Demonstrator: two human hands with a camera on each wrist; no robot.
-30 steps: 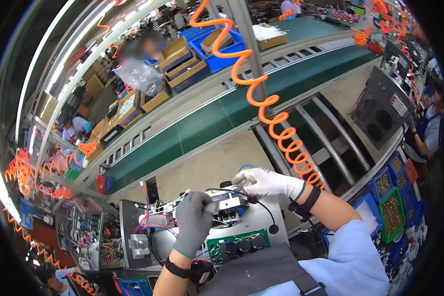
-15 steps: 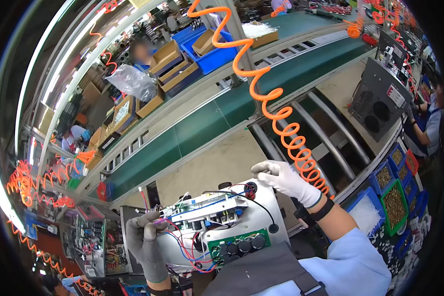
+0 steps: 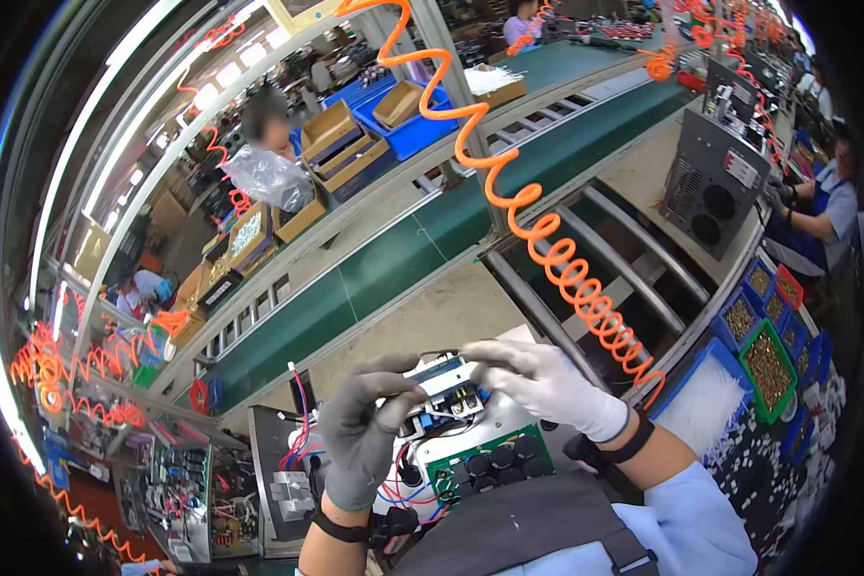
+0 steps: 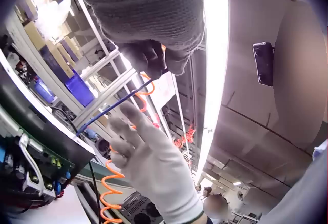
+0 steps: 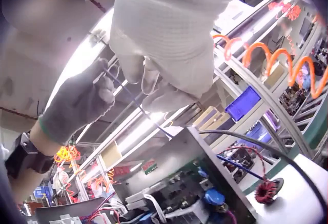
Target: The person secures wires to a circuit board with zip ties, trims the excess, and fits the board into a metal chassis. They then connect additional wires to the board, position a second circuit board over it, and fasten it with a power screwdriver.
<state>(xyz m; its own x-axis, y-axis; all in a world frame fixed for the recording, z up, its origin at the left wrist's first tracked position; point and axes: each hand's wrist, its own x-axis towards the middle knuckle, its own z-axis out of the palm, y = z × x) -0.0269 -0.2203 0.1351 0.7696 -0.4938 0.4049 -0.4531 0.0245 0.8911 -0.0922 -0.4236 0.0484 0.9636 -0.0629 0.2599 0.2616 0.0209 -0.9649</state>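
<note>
My left hand, in a grey glove, pinches the upper end of a thin blue wire. The wire slants down from its fingertips to the edge of an upright board assembly, as both wrist views show. My right hand, in a white glove, is held across from it with fingers loosely extended, their tips close beside the wire. Below both hands lies a white metal panel carrying the assembly and a green circuit board with several black capacitors. A red-wound ring coil sits on the panel.
An orange coiled hose hangs in front, to the right. Behind the bench runs a green conveyor, with metal rollers at right. Bins of small parts and a blue tray of white strips stand at my right.
The hands moved apart, the left to the panel's left side and the right up to its right. Now they are close together again above the assembly, the left holding the blue wire.
</note>
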